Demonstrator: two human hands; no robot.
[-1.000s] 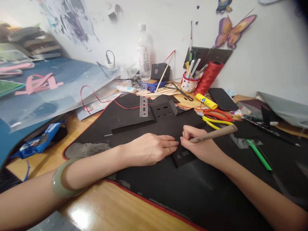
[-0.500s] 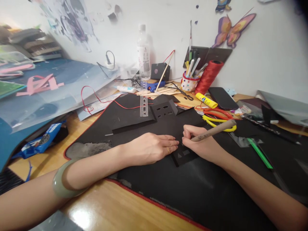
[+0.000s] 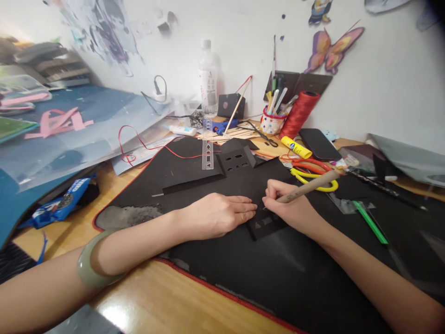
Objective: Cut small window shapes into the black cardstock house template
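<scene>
My left hand (image 3: 219, 215) lies flat, fingers stretched out, pressing down a small black card piece (image 3: 266, 226) with little cut-out shapes. My right hand (image 3: 290, 208) is closed around a brown paper-wrapped pen-like tool (image 3: 309, 185), its tip down at the card's upper edge beside my left fingertips. Both rest on a large black mat (image 3: 278, 278). A pale green bangle (image 3: 92, 266) sits on my left forearm.
Another black card with cut-outs (image 3: 238, 160) and a clear stencil ruler (image 3: 207, 150) lie behind. Yellow and orange scissors (image 3: 313, 174), a glue stick (image 3: 297, 147), red thread spool (image 3: 299, 113), pen cup (image 3: 271, 121), phone (image 3: 319, 144), bottle (image 3: 207, 81), green pen (image 3: 370, 221) and cookie packet (image 3: 60, 204) surround the mat.
My right hand has shifted slightly left and the tool's back end has tilted a little. My left hand stays pressed on the card.
</scene>
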